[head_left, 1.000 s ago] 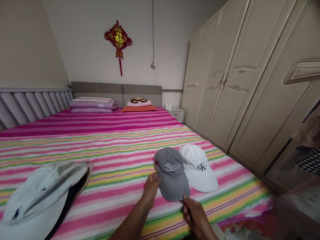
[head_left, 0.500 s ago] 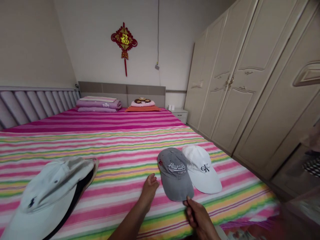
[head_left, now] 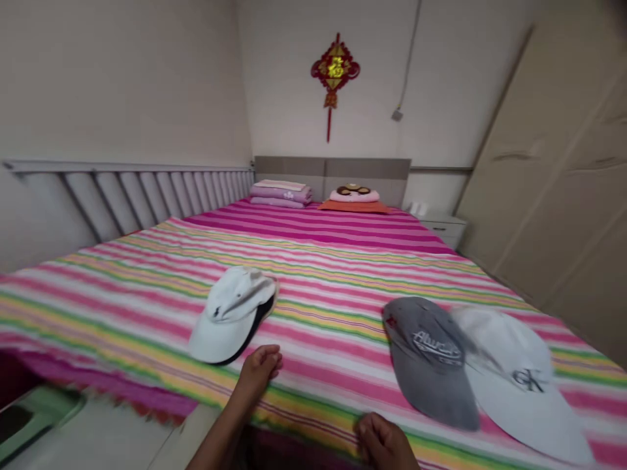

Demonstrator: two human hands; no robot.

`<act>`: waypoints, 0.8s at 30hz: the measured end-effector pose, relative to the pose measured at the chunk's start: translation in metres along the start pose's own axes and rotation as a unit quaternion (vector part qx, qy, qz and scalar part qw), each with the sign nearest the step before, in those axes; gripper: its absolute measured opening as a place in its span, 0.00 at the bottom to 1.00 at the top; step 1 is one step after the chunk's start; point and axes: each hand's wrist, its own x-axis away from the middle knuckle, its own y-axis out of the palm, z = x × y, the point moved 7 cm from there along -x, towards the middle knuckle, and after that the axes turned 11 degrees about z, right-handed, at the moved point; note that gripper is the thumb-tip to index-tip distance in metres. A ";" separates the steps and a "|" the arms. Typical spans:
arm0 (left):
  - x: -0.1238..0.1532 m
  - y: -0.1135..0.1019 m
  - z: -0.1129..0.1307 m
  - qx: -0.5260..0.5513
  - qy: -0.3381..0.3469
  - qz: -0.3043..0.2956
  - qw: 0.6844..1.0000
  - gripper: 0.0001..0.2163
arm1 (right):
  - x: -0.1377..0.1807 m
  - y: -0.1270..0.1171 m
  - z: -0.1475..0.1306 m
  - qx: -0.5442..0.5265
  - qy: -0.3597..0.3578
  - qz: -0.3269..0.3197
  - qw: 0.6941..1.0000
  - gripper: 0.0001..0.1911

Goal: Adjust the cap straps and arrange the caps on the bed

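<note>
On the striped bedspread [head_left: 323,365], a white cap [head_left: 230,313] with a small dark horse-rider logo lies at left; a black edge and a beige brim show under its right side, as if caps were stacked. My left hand [head_left: 259,371] is just right of its brim, loosely curled and holding nothing. To the right lies a grey cap [head_left: 431,365] with white "Always" lettering. It overlaps a second white cap [head_left: 519,378] marked "CK", which is blurred. My right hand [head_left: 385,440] is closed near the bed's front edge, left of the grey brim, with nothing visible in it.
Folded purple bedding [head_left: 280,194] and a pink pillow on an orange one [head_left: 355,203] lie by the headboard [head_left: 367,171]. A slatted rail [head_left: 147,189] runs along the left. A nightstand [head_left: 443,227] and wardrobe [head_left: 553,170] stand right. A green stool-like object [head_left: 46,418] is lower left.
The view has swung left, so the caps appear further right. My right hand has let go of the grey cap's brim and drawn back; my left hand is now near the left white cap.
</note>
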 end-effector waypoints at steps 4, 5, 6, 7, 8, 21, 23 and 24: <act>-0.003 -0.047 0.005 0.028 -0.011 0.070 0.997 0.13 | 0.000 0.013 -0.027 0.157 -0.124 -0.016 0.980 0.15; -0.003 -0.056 0.005 0.037 -0.013 0.083 0.996 0.12 | 0.000 0.015 -0.029 0.191 -0.141 -0.023 0.971 0.15; -0.002 -0.065 0.004 0.047 -0.014 0.095 0.994 0.11 | 0.000 0.016 -0.030 0.218 -0.154 -0.032 0.963 0.14; -0.001 -0.072 0.003 0.058 -0.015 0.106 0.993 0.09 | 0.000 0.018 -0.029 0.240 -0.163 -0.040 0.956 0.14; 0.000 -0.079 0.002 0.070 -0.018 0.117 0.991 0.08 | -0.001 0.019 -0.027 0.255 -0.170 -0.046 0.951 0.14; 0.008 -0.117 0.010 0.213 -0.014 0.250 0.944 0.01 | 0.000 0.028 -0.017 0.309 -0.153 -0.066 0.937 0.16; 0.010 -0.117 0.013 0.221 -0.010 0.259 0.940 0.02 | -0.001 0.028 -0.014 0.313 -0.153 -0.072 0.935 0.16; 0.011 -0.117 0.016 0.226 -0.012 0.260 0.939 0.02 | -0.001 0.028 -0.013 0.314 -0.153 -0.074 0.934 0.16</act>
